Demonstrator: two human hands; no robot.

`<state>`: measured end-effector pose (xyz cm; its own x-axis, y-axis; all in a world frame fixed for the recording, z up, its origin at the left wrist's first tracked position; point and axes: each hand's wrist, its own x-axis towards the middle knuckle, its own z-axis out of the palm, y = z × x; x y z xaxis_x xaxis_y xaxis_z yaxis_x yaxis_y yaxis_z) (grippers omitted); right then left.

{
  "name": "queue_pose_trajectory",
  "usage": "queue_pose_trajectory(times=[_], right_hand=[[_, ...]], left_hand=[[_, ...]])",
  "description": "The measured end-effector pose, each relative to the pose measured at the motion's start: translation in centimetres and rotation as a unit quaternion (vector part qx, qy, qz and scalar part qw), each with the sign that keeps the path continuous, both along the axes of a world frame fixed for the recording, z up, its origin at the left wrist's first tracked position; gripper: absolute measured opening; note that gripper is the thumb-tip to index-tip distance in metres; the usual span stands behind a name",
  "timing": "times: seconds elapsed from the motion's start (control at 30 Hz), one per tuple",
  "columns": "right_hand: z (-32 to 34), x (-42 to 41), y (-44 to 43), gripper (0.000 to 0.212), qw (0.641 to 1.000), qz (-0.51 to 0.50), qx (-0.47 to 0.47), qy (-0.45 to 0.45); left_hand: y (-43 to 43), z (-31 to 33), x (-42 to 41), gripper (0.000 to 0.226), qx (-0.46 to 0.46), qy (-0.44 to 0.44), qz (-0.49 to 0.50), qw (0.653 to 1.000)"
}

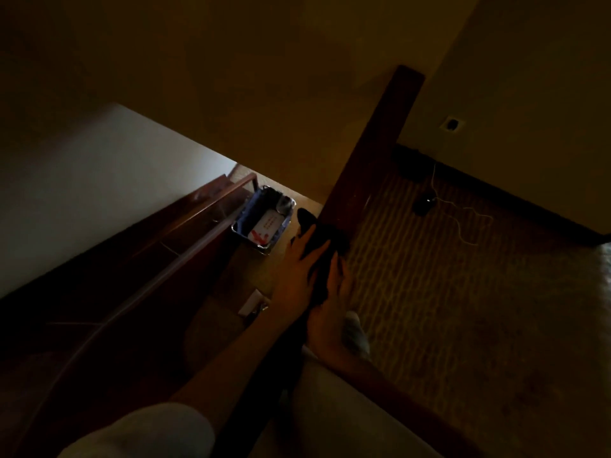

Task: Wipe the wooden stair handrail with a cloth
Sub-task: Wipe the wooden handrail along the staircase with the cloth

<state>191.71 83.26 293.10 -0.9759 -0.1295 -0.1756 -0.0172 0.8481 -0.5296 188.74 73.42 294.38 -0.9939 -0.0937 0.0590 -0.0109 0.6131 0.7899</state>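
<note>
The scene is very dark. The wooden handrail (373,143) slopes from the upper right down to the centre. A dark cloth (322,279) is draped over its lower part. My left hand (296,272) reaches in from the lower left in a pale sleeve and lies on the cloth's left side with straight fingers. My right hand (330,319) is just below it, its fingers curled over the near part of the cloth. The rail under both hands is hidden.
A metal bin with a blue liner (264,219) stands on the landing below. Stairs and a second rail (172,256) descend at the left beside a white wall. Patterned carpet (463,309), a white cable (463,223) and a wall socket (451,123) are at the right.
</note>
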Motion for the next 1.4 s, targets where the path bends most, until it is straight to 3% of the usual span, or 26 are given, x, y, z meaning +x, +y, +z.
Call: queue_pose_trajectory(times=[0.1, 0.17, 0.23, 0.3, 0.4, 0.43, 0.53, 0.63, 0.77, 0.9, 1.03, 1.13, 1.23, 1.3, 1.4], right_hand=[[1.0, -1.4, 3.2, 0.046, 0.986, -0.072, -0.132, 0.077], [1.9, -3.7, 5.1, 0.04, 0.968, -0.101, -0.153, 0.173], [2.4, -7.0, 5.4, 0.039, 0.967, -0.041, -0.155, 0.197], [1.9, -9.9, 4.7, 0.048, 0.977, 0.064, -0.156, 0.13], [-0.3, -12.8, 3.9, 0.068, 0.982, 0.18, 0.004, 0.065], [-0.8, -13.3, 3.9, 0.07, 0.98, 0.186, 0.023, 0.062], [-1.0, -14.2, 4.1, 0.047, 0.978, 0.137, -0.096, 0.128], [-1.0, -17.2, 4.5, 0.027, 0.966, 0.172, -0.108, 0.161], [-0.7, -26.2, 4.5, 0.033, 0.963, 0.201, -0.112, 0.142], [0.3, -35.5, 4.3, 0.038, 0.979, 0.139, -0.073, 0.134], [0.6, -32.9, 3.7, 0.042, 0.978, 0.166, -0.061, 0.109], [-0.7, -26.2, 5.1, 0.027, 0.914, 0.354, -0.128, 0.153], [-1.5, -26.5, 6.7, 0.021, 0.865, 0.426, -0.172, 0.2], [-1.4, -29.5, 6.9, 0.019, 0.882, 0.409, -0.15, 0.178], [-1.1, -36.0, 7.7, 0.014, 0.939, 0.28, -0.124, 0.157]], left_hand=[[1.1, 0.3, -0.6, 0.043, -0.088, 0.033, -0.021, 0.995], [2.2, 0.6, -2.4, 0.045, -0.085, -0.01, -0.029, 0.996], [3.5, 1.6, -5.2, 0.054, 0.002, -0.072, -0.012, 0.997], [5.0, 2.8, -8.1, 0.06, 0.179, -0.127, 0.044, 0.975], [6.7, 3.7, -10.6, 0.049, 0.319, -0.11, 0.2, 0.92], [6.9, 3.7, -10.2, 0.048, 0.301, -0.084, 0.259, 0.914], [7.1, 2.9, -8.0, 0.045, 0.134, -0.041, 0.38, 0.915], [6.9, 0.3, -7.4, 0.041, -0.057, -0.113, 0.31, 0.942], [7.9, -1.3, -10.2, 0.041, -0.181, -0.206, 0.357, 0.893], [7.7, -2.1, -10.6, 0.042, -0.23, -0.248, 0.348, 0.874], [7.6, -1.5, -10.8, 0.038, -0.213, -0.266, 0.355, 0.871], [7.5, -1.1, -10.8, 0.036, -0.232, -0.288, 0.336, 0.866], [7.0, -1.1, -11.1, 0.036, -0.224, -0.288, 0.333, 0.869], [7.1, -1.0, -11.1, 0.032, -0.213, -0.26, 0.342, 0.877], [7.2, -1.1, -10.9, 0.031, -0.202, -0.25, 0.343, 0.883]])
